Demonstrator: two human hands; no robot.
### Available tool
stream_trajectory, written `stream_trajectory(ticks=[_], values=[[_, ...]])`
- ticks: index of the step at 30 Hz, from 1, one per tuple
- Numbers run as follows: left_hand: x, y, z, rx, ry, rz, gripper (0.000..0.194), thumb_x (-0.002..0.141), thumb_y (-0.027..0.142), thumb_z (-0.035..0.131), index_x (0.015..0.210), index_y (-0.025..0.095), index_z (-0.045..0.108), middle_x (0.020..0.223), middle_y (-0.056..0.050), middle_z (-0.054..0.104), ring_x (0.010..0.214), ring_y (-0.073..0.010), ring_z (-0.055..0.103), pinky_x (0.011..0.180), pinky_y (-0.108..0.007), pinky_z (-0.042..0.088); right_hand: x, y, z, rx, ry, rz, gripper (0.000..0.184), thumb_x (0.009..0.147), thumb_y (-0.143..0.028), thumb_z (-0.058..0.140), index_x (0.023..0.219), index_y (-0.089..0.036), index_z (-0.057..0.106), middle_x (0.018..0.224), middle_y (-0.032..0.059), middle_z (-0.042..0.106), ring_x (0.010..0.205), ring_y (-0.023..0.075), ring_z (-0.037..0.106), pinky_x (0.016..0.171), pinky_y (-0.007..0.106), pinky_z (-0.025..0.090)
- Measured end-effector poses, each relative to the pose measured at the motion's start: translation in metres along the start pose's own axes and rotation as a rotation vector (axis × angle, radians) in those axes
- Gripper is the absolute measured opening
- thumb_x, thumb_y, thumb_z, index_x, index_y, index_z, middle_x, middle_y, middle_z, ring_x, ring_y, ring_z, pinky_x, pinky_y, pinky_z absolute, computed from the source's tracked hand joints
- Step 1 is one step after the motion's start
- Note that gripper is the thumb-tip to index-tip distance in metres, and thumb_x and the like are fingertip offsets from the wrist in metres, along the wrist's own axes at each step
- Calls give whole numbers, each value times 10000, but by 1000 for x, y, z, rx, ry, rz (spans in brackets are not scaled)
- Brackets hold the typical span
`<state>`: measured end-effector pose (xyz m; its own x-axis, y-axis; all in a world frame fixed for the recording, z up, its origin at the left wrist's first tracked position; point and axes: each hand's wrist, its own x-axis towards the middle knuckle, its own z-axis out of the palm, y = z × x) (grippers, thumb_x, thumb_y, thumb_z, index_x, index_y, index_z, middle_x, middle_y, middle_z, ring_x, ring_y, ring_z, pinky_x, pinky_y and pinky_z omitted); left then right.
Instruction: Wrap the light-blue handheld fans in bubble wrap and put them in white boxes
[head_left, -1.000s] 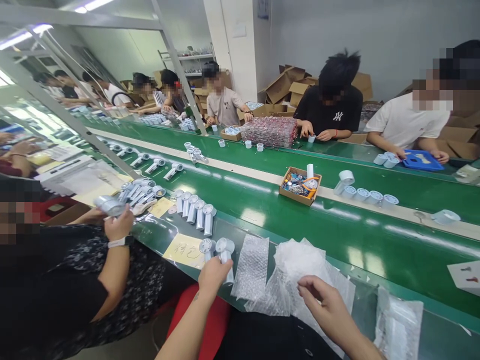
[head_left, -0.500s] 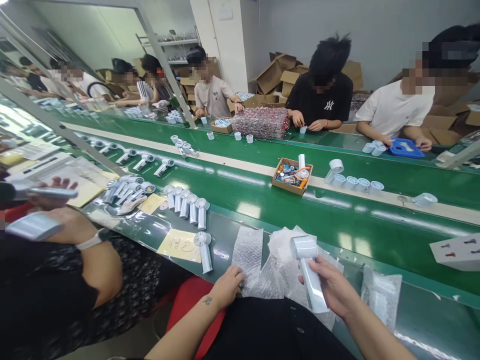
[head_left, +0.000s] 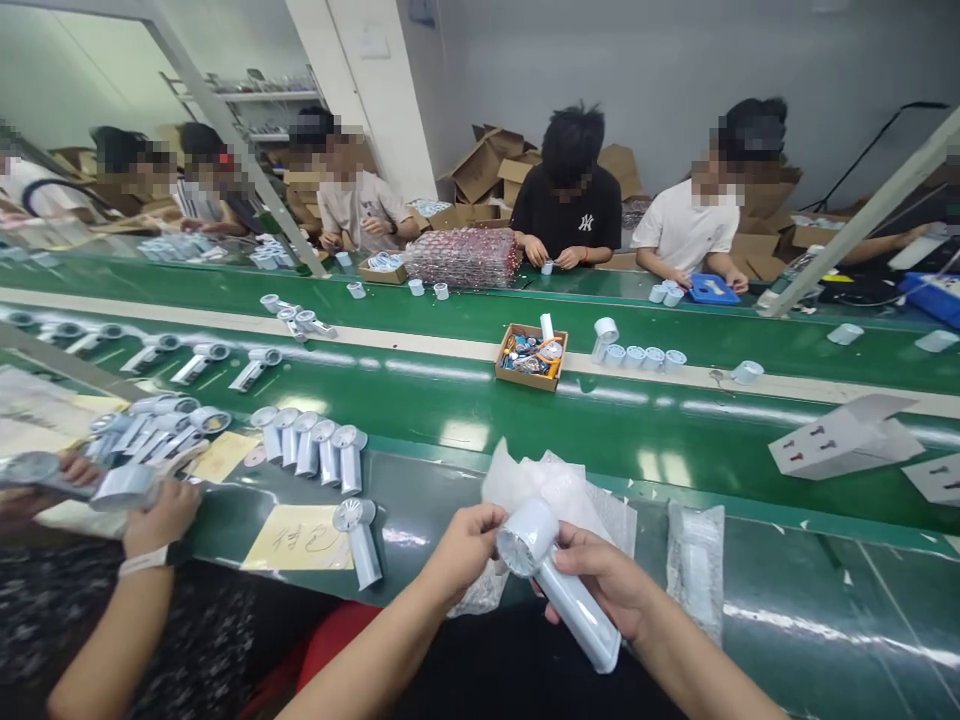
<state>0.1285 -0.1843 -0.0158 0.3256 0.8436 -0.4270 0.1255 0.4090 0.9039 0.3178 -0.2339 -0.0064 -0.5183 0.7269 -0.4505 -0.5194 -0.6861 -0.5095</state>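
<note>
Right hand (head_left: 600, 575) grip closed round handheld fan (head_left: 576, 605) by its handle; left hand (head_left: 469, 550) at head's rim, can't tell if gripping. Bubble wrap (head_left: 611, 520) on counter (head_left: 424, 500) just beyond.

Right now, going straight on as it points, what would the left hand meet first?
Likely the handheld fan in the right hand: the left hand seems to touch its round head.
</note>
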Motion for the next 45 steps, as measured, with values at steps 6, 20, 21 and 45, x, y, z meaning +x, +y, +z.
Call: stream_trajectory(ticks=[6, 20, 21, 45], values=[[-5, 16, 4, 157, 105, 303, 166, 761, 316, 598, 679, 174, 575, 615, 9, 541, 606, -127, 487, 605, -244, 395, -20, 5, -5, -72, 207, -32, 456, 615, -305, 837, 980, -154, 610, 794, 31, 645, 660, 170, 622, 494, 268, 543], [-26, 30, 35, 801, -89, 1169, 227, 854, 22, 386, 870, 185, 544, 744, -58, 610, 683, -161, 513, 637, -285, 450, -45, 21, 8, 127, 510, -118, 605, 597, -411, 858, 1026, -255, 461, 684, -35, 636, 601, 180, 624, 529, 286, 511], [-25, 30, 36, 828, -123, 1194, 236, 841, 12, 386, 875, 184, 544, 746, -59, 613, 683, -163, 508, 638, -288, 446, -48, 22, 6, 147, 520, -92, 632, 583, -419, 862, 1039, -257, 455, 650, -41, 630, 583, 181, 620, 521, 280, 500], [-48, 70, 77, 141, -694, 252, 217, 813, 341, 615, 704, 153, 619, 665, 1, 581, 637, -112, 524, 632, -221, 414, -124, -18, -22, -294, 707, -115, 732, 737, -769, 552, 1279, -279, 523, 1174, 84, 618, 1032, 266, 595, 867, 383, 468]])
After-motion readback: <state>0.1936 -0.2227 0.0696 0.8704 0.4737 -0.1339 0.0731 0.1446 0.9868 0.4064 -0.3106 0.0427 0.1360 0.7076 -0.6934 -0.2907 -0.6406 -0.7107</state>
